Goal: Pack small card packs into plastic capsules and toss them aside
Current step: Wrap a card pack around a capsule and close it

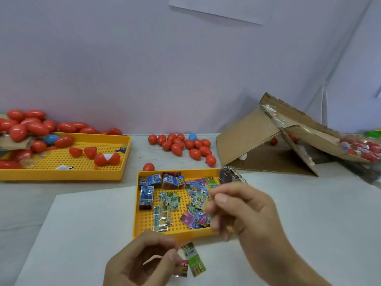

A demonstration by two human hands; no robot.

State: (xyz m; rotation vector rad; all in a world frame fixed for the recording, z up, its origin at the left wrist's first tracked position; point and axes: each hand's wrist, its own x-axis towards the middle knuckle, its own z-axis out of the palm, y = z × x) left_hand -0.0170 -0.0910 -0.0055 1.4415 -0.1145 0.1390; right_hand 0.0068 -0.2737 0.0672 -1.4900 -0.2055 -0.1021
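Card packs (177, 205) fill near yellow tray (136, 213).

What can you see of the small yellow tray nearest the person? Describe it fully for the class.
The small yellow tray looks like moulded plastic, rectangular, with a low raised rim and a floor pierced by a grid of holes. It lies flat on the white sheet, in front of the person. Small card packs lie scattered inside, some stacked along its far edge. The right hand hovers over its right side, hiding that corner.
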